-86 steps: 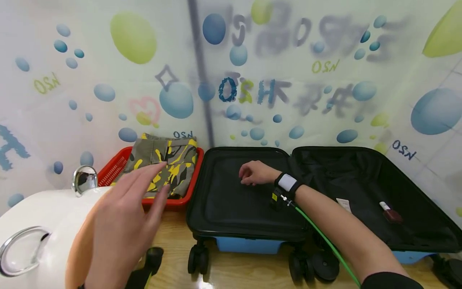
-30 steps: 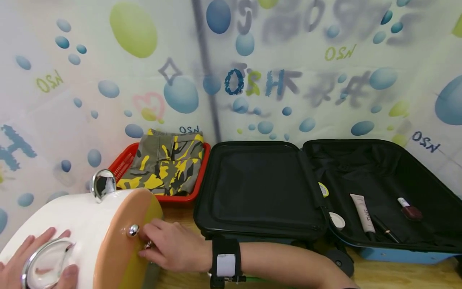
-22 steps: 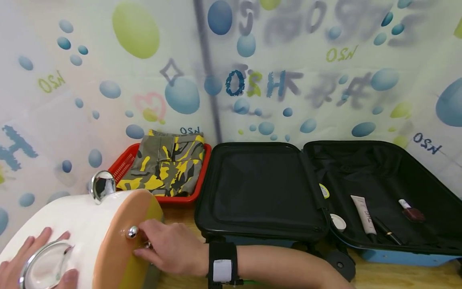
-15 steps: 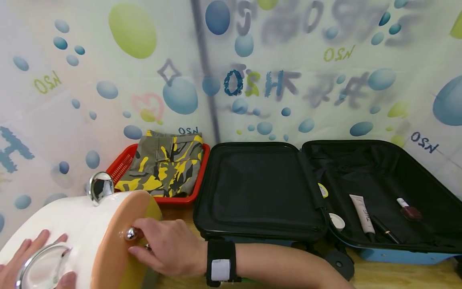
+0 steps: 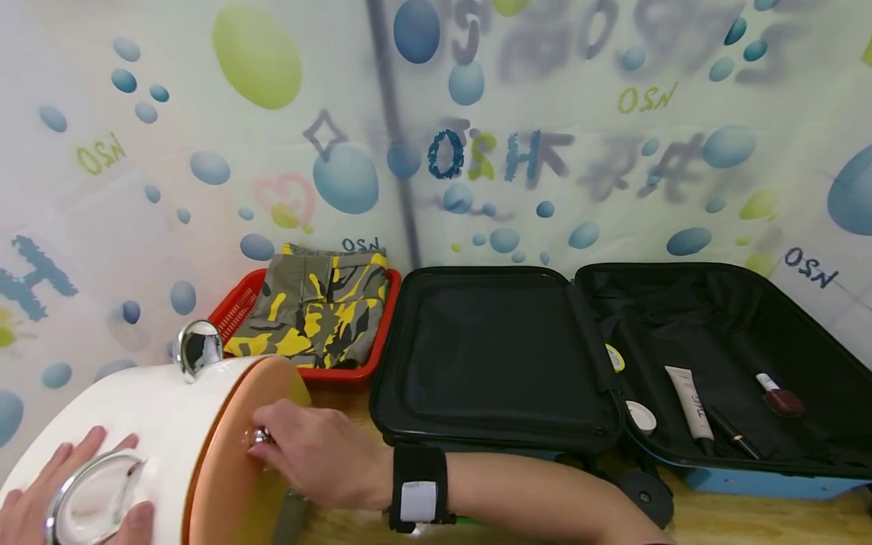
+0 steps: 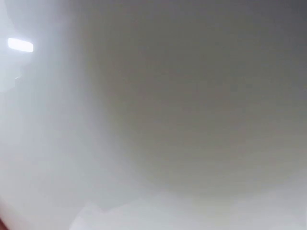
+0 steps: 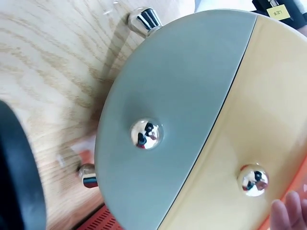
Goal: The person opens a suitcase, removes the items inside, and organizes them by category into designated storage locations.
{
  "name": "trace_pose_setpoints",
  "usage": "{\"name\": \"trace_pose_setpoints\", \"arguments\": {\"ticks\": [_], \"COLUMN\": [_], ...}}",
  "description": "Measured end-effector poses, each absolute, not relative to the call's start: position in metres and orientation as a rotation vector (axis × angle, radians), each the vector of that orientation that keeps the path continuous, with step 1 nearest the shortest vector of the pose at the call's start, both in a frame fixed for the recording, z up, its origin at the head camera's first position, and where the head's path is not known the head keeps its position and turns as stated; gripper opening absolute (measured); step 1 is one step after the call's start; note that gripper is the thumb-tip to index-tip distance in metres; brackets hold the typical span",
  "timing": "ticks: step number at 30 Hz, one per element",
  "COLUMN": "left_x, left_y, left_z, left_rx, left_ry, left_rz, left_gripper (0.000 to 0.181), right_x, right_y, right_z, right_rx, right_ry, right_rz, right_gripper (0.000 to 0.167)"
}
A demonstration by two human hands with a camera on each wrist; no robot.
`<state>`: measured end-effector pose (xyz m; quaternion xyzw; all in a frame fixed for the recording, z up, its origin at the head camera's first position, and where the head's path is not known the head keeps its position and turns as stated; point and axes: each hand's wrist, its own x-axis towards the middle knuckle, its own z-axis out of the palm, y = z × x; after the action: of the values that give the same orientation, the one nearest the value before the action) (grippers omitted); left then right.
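Note:
A white rounded cabinet [image 5: 129, 401] with coloured drawers is at the left of the head view. My left hand [image 5: 54, 473] lies flat on its white shell, fingers spread around a chrome ring [image 5: 57, 499]. At the cabinet's end, my right hand [image 5: 323, 458] pinches the chrome knob [image 5: 262, 435] of the orange drawer [image 5: 221, 488]. A thin dark-red gap shows between that drawer and the shell. In the right wrist view, the yellow drawer [image 7: 249, 105] and grey drawer [image 7: 163, 86] are flush, and right fingertips [image 7: 290, 211] show at the edge. The left wrist view shows only blurred white surface.
A red basket [image 5: 386, 333] holds folded camouflage cloth [image 5: 334, 310]. An open black-lined suitcase [image 5: 504, 356] stands to the right. Its far half holds a cosmetic tube [image 5: 689, 401], a slim black stick [image 5: 734, 431], a nail polish bottle [image 5: 782, 397] and a white round lid [image 5: 641, 417].
My right hand has come over from above the suitcase, gone onto the orange drawer's knob, and the drawer has come slightly out. My left hand has settled on the cabinet shell.

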<state>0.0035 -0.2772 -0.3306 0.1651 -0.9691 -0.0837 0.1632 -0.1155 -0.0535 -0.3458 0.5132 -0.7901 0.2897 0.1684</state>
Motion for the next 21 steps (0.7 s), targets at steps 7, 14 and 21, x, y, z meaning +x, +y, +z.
{"name": "trace_pose_setpoints", "arguments": {"ticks": [7, 14, 21], "left_x": [0.006, 0.002, 0.004], "left_y": [-0.272, -0.279, -0.281], "left_z": [-0.333, -0.334, -0.337], "left_rx": [0.522, 0.464, 0.453], "left_ry": [-2.718, -2.766, -2.740], "left_rz": [-0.264, -0.178, -0.201], "left_gripper": [0.078, 0.083, 0.083], "right_x": [-0.116, -0.116, -0.115], "right_y": [-0.032, -0.011, 0.003], "right_z": [-0.345, -0.349, -0.354], "right_rx": [1.456, 1.461, 1.458], "right_ry": [-2.210, -2.186, -2.161], "right_rz": [0.851, 0.952, 0.994], "right_gripper": [0.023, 0.026, 0.027]}}
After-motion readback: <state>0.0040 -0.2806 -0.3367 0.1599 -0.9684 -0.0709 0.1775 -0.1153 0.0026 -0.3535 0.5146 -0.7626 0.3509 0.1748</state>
